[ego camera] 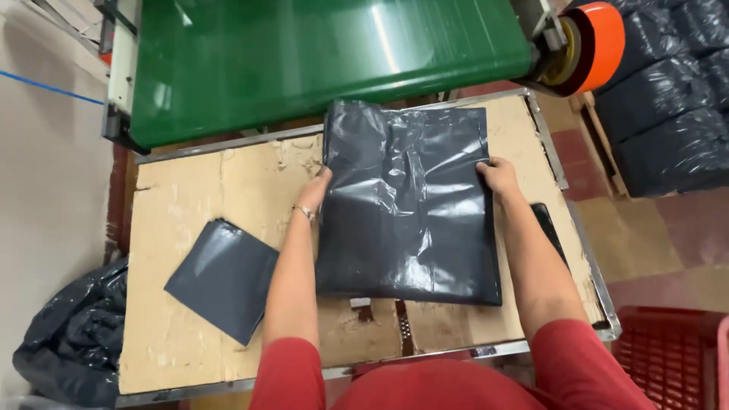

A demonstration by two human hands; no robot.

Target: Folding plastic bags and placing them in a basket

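A: What sits at the far left of the frame?

B: A crumpled heap of dark plastic sacks [72, 338] at the lower left, off the edge of the cardboard-covered, metal-framed worktable [182, 190]. On the cardboard, left of centre, lies a small folded dark grey plastic bag [222, 277], flat and apart from both hands.

A: And the hands?

B: The left hand [315, 193] presses against the left edge of the large glossy dark grey plastic bag [410, 209], which lies spread in the centre of the frame, its top end reaching toward the green conveyor belt [326, 53] along the upper edge. Its fingers are tucked at the bag's side; I cannot tell if they pinch it. The right hand [497, 178] rests on the bag's right edge, fingers bent onto the plastic, holding it down.

A: Further right?

B: A flat black object [548, 228] beside the right forearm, an orange roller [600, 38] at the upper right, stacked dark bundles [668, 114] beyond it, and a red plastic crate [668, 353] at the lower right.
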